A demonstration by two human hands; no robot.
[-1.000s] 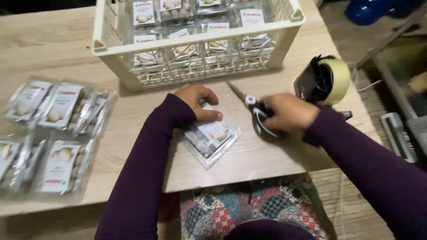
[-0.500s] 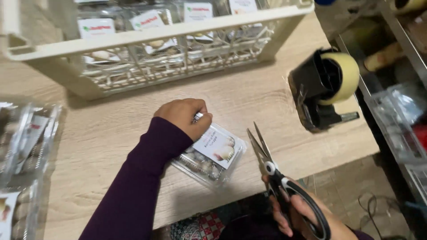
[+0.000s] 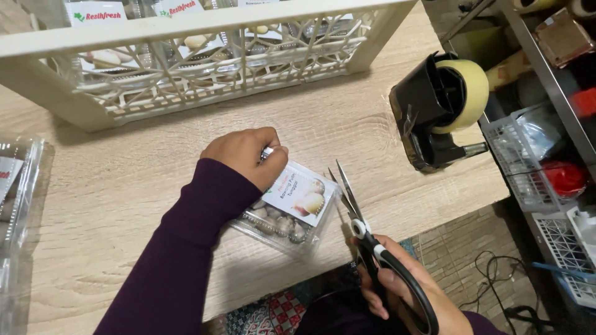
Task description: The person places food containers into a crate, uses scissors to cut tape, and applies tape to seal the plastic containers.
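The left hand [image 3: 245,155] pins a clear clamshell pack [image 3: 287,211] flat on the bench [image 3: 112,198], its grip closed on the pack's far edge, while the right hand [image 3: 403,291] grips slightly parted scissors [image 3: 360,229] just beside it, apparently lining up a careful snip.

Left hand [image 3: 245,155] pressing clear clamshell pack [image 3: 287,211], right hand [image 3: 406,291] holding scissors [image 3: 366,239]

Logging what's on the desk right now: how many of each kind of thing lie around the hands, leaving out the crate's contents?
Clear pack under the left hand: 1
Scissors in the right hand: 1
Tape dispenser: 1
White crate: 1
Total: 4
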